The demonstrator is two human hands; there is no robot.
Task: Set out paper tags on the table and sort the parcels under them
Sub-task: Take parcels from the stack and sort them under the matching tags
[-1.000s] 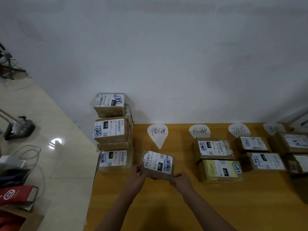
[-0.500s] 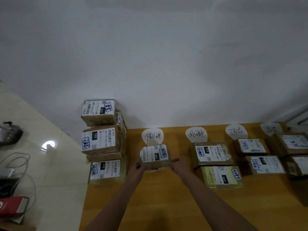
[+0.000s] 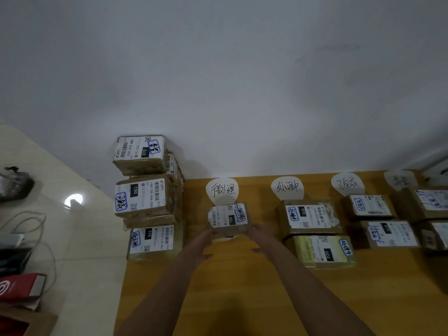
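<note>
Item: the small parcel (image 3: 228, 218) lies label-up on the table (image 3: 242, 299), directly below the first tag (image 3: 221, 190), with its far edge over the tag's pointed tip.
Left hand: your left hand (image 3: 202, 243) meets the parcel's near left corner, fingers loosely extended, thumb clear of the box.
Right hand: your right hand (image 3: 263, 236) lies at the near right corner, fingers likewise relaxed and slightly spread. You cannot tell whether either hand presses or only touches.
Step, judged: placing under the first tag, close to release.
Risk one: push farther and the box likely hides the tag's writing or shoves the paper toward the wall.
Risk two: draw back with a finger caught on a corner and the parcel likely skews out of line.
Risk three: the stack of parcels (image 3: 145, 197) stands tall at the table's left edge. Your left elbow swinging out could tip it to the floor.
Edges: the wall runs just behind the tags, and the table's left edge lies under the stack.
Open room: bare table toward you, plus a strip on either side of the small parcel, the right one bounded by the second column of parcels (image 3: 309, 218).
</note>
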